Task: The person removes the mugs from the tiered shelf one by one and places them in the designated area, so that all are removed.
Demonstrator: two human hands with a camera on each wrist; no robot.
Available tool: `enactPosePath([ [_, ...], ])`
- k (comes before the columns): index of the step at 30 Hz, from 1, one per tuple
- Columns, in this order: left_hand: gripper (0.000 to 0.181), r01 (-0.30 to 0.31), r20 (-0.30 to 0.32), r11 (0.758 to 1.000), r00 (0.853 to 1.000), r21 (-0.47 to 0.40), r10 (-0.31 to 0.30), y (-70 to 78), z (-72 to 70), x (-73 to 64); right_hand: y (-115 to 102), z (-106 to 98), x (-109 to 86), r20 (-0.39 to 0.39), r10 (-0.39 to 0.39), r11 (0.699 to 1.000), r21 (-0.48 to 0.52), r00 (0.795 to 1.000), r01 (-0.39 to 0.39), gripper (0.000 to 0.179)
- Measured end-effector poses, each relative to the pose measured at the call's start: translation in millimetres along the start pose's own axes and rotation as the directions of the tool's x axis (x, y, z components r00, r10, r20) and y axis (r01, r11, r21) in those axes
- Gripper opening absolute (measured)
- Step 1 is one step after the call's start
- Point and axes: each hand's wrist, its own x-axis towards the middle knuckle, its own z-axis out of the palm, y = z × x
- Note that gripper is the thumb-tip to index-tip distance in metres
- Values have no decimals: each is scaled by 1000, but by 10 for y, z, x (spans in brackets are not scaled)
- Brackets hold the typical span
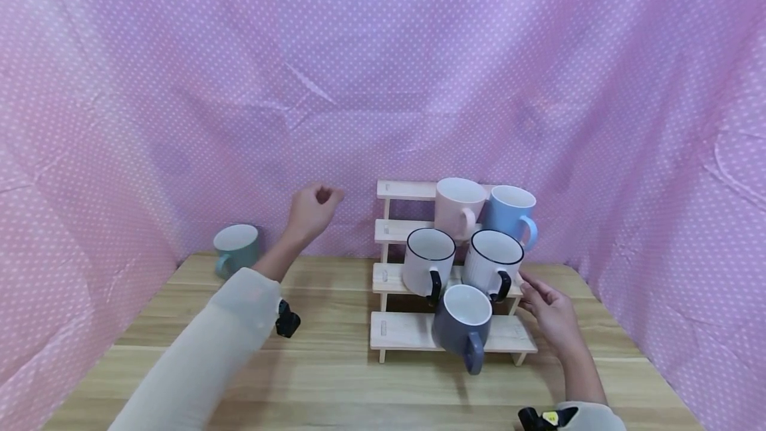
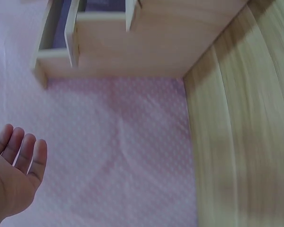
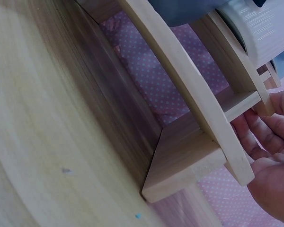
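Note:
A stepped wooden display rack (image 1: pixel 397 332) with four shelves stands on the table. My right hand (image 1: pixel 552 316) is at its right side, fingers (image 3: pixel 262 132) curled about the end of the second shelf from the bottom. On the bottom shelf sits a dark grey mug (image 1: pixel 457 331). Two black-rimmed white mugs, a left one (image 1: pixel 426 271) and a right one (image 1: pixel 487 273), share the shelf above it. Higher up stand a pink mug (image 1: pixel 455 215) and a light blue mug (image 1: pixel 505 218). My left hand (image 1: pixel 311 213) is raised left of the rack, holding nothing, its fingers loosely bent.
A green mug (image 1: pixel 242 255) stands at the table's back left corner, partly behind my left forearm. The wood-grain table (image 1: pixel 335 384) meets a pink dotted cloth (image 1: pixel 359 85) hanging behind it and at both sides.

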Motion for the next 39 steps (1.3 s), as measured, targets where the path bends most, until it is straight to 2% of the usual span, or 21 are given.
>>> enactPosePath([
  [3, 38, -34, 44, 999, 998, -17, 35, 120, 126, 1, -16, 4, -9, 2, -4, 1000, -3, 1000, 4, 55],
  [7, 39, -51, 69, 998, 996, -41, 54, 274, 326, -1, -32, 6, -21, 2, -11, 1000, -8, 1000, 11, 55],
  [15, 34, -115, 134, 993, 984, -26, 118, 576, 685, -61, -11, 10, -38, 19, -5, 1000, -23, 1000, 6, 59],
  [20, 32, -165, 166, 986, 972, -17, 166, 740, 820, -94, -16, 16, -36, 15, -16, 1000, -20, 1000, 16, 59],
  [29, 34, -199, 232, 979, 951, -37, 202, 946, 991, -185, -26, 9, -43, 10, -15, 1000, -15, 1000, 15, 58],
  [35, 30, -224, 262, 968, 933, -111, 246, 1052, 1112, -235, -37, 4, -48, 6, -19, 1000, 8, 1000, 19, 57],
  [39, 29, -237, 294, 963, 918, -128, 265, 1087, 1206, -276, -35, 2, -44, 7, -27, 999, 40, 1000, 26, 56],
])
